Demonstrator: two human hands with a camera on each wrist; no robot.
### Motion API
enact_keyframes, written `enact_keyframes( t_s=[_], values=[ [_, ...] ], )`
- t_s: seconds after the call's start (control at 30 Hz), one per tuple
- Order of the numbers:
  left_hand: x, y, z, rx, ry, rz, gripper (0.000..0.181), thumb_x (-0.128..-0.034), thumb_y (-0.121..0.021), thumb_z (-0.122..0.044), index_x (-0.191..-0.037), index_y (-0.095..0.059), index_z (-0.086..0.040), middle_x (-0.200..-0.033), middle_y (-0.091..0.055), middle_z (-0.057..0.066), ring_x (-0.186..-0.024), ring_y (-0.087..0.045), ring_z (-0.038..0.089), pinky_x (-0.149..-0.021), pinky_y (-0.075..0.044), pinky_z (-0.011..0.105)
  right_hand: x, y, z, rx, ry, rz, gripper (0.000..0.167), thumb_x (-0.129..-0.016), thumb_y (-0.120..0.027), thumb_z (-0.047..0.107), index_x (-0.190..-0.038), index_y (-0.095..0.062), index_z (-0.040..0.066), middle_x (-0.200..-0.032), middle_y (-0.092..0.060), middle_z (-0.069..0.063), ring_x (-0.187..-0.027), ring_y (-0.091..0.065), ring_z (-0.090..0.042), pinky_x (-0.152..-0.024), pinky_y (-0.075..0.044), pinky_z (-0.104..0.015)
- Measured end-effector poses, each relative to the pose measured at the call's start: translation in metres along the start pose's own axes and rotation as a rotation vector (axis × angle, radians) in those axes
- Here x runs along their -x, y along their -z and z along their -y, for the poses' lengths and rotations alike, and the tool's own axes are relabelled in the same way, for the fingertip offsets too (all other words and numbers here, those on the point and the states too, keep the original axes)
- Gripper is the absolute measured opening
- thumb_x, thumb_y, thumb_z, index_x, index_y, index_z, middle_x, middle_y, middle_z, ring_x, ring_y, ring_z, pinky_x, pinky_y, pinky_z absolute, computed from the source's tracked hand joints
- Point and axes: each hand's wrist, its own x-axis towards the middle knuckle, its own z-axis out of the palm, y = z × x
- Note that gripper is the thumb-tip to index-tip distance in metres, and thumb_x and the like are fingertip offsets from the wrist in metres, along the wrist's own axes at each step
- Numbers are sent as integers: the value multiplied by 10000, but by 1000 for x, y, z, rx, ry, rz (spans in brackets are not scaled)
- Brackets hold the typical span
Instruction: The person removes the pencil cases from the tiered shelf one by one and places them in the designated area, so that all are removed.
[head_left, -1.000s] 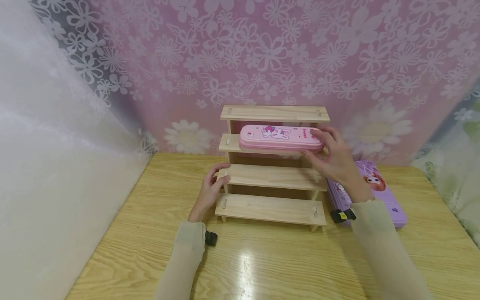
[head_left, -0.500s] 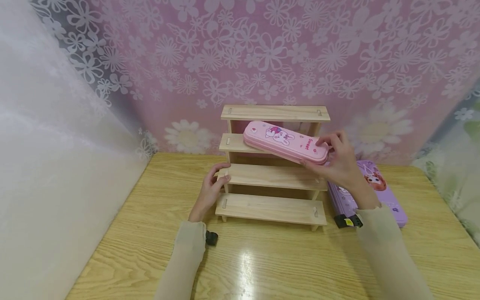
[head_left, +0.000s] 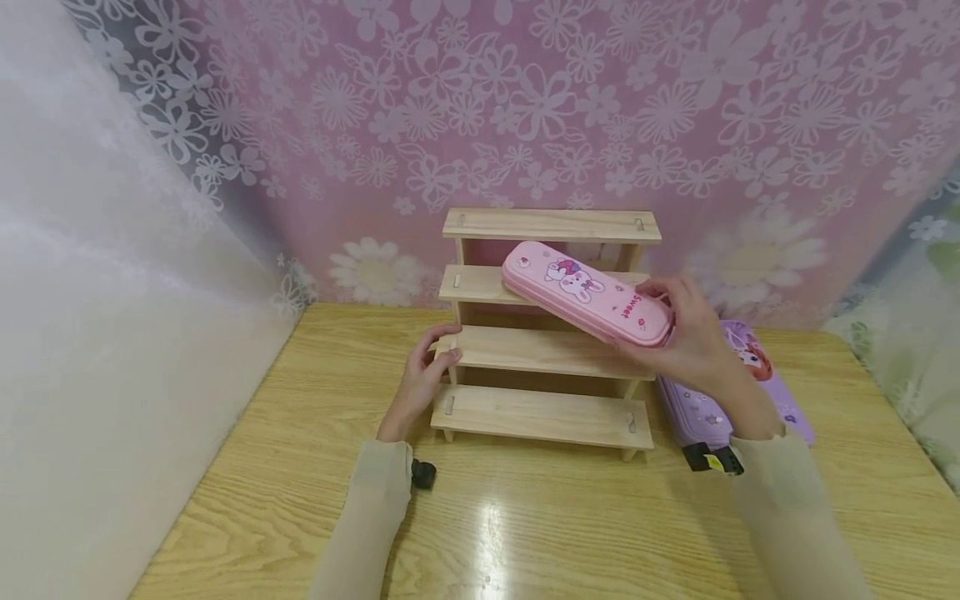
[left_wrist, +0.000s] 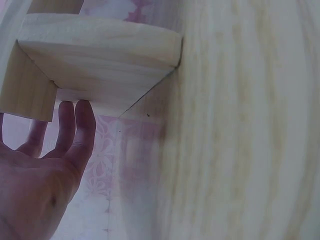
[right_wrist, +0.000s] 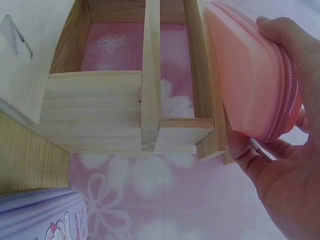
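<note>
A pink zip pencil case (head_left: pixel 558 287) with a rabbit print and the word "Sweet" slants in front of the upper tiers of a small wooden step shelf (head_left: pixel 540 350). My right hand (head_left: pixel 697 346) grips its right end, thumb and fingers on opposite sides. In the right wrist view the case's pink underside (right_wrist: pixel 245 75) and zipper show beside the shelf boards. My left hand (head_left: pixel 420 379) holds the left end of the shelf's second-lowest board. Part of those fingers (left_wrist: pixel 82 125) shows against the wood in the left wrist view; the thumb's contact is hidden there.
A larger purple case (head_left: pixel 780 400) with a cartoon girl lies right of the shelf, partly behind my right forearm. The wood-grain table (head_left: pixel 300 500) spreads around the shelf. A pink floral curtain (head_left: pixel 360 100) hangs close behind.
The pink pencil case has come off the upper tier; its right end swung down and toward me as my right hand moved right and nearer. My left hand stays put.
</note>
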Motion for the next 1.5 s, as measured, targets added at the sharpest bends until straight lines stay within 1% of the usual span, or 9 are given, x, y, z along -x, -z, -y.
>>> enact_keyframes(
  t_s=[0.1,0.23,0.4,0.67,0.8,1.0,1.2,1.37,1.5],
  values=[
    [-1,0,0,14,0,2,341,-1029,-577,-176,-1370,-594,-197,-1478,-460,36,-920,-591,205,-795,-538,314,4,2,2,35,-37,39,807,-633,-949,152,-1321,-561,-11,-1214,-572,-206,-1068,-514,-265,-884,-361,-324],
    [-1,0,0,21,2,3,345,-1030,-573,-166,-1374,-591,-187,-1465,-465,39,-924,-599,195,-806,-544,344,10,4,3,73,-78,75,827,-656,-945,204,-1360,-556,13,-1272,-565,-213,-1099,-541,-334,-871,-397,-430],
    [0,-1,-2,19,7,1,346,-1030,-568,-166,-1375,-587,-184,-1462,-472,40,-939,-605,198,-823,-548,378,18,4,2,70,-95,72,835,-636,-947,194,-1342,-549,-11,-1289,-542,-214,-1105,-520,-348,-882,-389,-444],
    [1,0,-1,21,15,7,349,-1033,-567,-171,-1381,-579,-181,-1498,-439,52,-957,-593,204,-817,-549,325,38,-3,-6,85,-26,-23,881,-597,-951,168,-1359,-552,-20,-1167,-585,-193,-963,-457,-165,-777,-342,-259],
    [1,1,-2,26,16,6,355,-1031,-570,-163,-1386,-575,-161,-1494,-446,66,-967,-613,195,-826,-561,326,47,-6,-10,69,18,-84,890,-566,-949,160,-1353,-571,-18,-1150,-600,-200,-982,-461,-168,-795,-327,-231],
    [4,2,-4,27,27,10,350,-1033,-574,-168,-1383,-580,-170,-1492,-452,40,-990,-618,199,-839,-565,347,63,-7,-14,52,27,-155,900,-550,-921,149,-1363,-575,-24,-1197,-589,-239,-1058,-477,-218,-886,-295,-110],
    [4,1,-2,22,25,0,351,-1030,-580,-179,-1381,-589,-173,-1506,-458,26,-994,-601,209,-855,-550,354,76,-1,-21,64,22,-245,843,-629,-845,411,-1305,-612,-35,-1166,-599,-258,-1063,-482,-207,-860,-296,-96],
    [3,0,-1,25,21,-7,349,-1022,-592,-185,-1371,-596,-185,-1494,-473,6,-1005,-600,214,-856,-548,372,83,5,-29,62,26,-310,935,-703,-749,655,-1283,-622,-67,-1182,-606,-289,-1079,-479,-70,-883,-308,-61],
    [3,0,-2,22,14,-8,340,-1024,-590,-187,-1364,-602,-198,-1484,-479,1,-990,-601,222,-849,-544,375,92,12,-35,65,1,-335,951,-681,-783,618,-1308,-607,-75,-1186,-595,-318,-1102,-428,40,-868,-317,-31]
  ],
)
